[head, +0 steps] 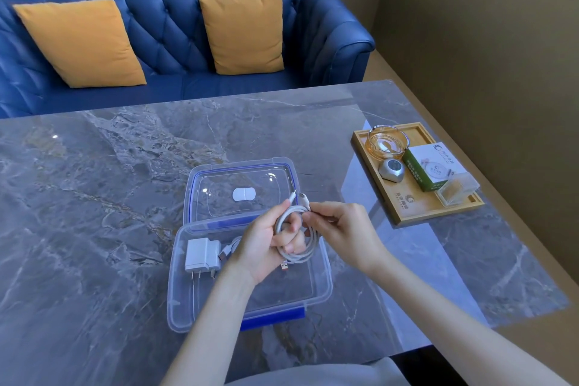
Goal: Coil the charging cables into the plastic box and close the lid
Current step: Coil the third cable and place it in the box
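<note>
A clear plastic box (322, 288) with blue clips stands open on the marble table, its lid (244, 178) lying flat behind it. Above the box my left hand (263, 241) grips a white charging cable (308, 249) wound into loops around its fingers. An orange-tipped plug hangs below the coil. My right hand (341, 226) pinches the cable near its free ends, which stick up toward the lid. Inside the box at the left lie a white charger plug (200, 255) and part of another cable (230, 247), mostly hidden by my left hand.
A wooden tray (404, 207) at the right holds a glass ashtray (388, 141), a small silver device (391, 169), a green-and-white carton (432, 169) and a clear toothpick box (457, 189). A blue sofa (175, 34) with two yellow cushions stands beyond the table's far edge.
</note>
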`<state>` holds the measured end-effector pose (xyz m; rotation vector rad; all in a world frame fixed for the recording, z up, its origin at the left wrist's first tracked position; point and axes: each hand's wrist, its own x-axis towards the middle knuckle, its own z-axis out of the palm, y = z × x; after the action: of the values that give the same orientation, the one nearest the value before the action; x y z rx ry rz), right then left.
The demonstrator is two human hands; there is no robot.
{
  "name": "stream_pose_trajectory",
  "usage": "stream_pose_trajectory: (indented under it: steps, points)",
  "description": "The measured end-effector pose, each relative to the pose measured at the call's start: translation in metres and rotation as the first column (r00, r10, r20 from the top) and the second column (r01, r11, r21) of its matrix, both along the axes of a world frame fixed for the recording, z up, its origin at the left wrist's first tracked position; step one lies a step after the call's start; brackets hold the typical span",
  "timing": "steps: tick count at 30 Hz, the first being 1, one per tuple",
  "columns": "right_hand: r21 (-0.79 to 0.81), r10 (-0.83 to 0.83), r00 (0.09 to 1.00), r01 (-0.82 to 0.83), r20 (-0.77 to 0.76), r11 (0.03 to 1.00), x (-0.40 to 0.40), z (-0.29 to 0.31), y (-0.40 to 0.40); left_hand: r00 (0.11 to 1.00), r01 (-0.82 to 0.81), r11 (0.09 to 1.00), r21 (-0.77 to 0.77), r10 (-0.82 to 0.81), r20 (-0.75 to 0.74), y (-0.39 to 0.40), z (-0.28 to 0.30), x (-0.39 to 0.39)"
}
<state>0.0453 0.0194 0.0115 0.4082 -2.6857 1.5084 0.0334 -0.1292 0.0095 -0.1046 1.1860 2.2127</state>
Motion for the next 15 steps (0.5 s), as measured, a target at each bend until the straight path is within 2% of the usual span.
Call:
stream_pose_trajectory:
  steps: [5, 11, 15]
  points:
    - [-0.052, -0.081, 0.992, 0.086, 0.095, 0.995, -0.005, 0.000, 0.002, 0.974, -0.226, 0.952, -0.206, 0.218, -0.061, 0.004, 0.003, 0.003]
    - [-0.183, -0.165, 0.975, 0.191, 0.152, 0.964, -0.013, -0.012, 0.006, 0.985, -0.165, 0.970, -0.177, 0.171, 0.017, -0.003, 0.007, 0.006]
    - [-0.242, -0.218, 0.960, 0.257, 0.178, 0.936, -0.016, -0.013, 0.011, 0.975, -0.202, 0.977, -0.068, 0.207, 0.079, -0.003, 0.008, 0.012]
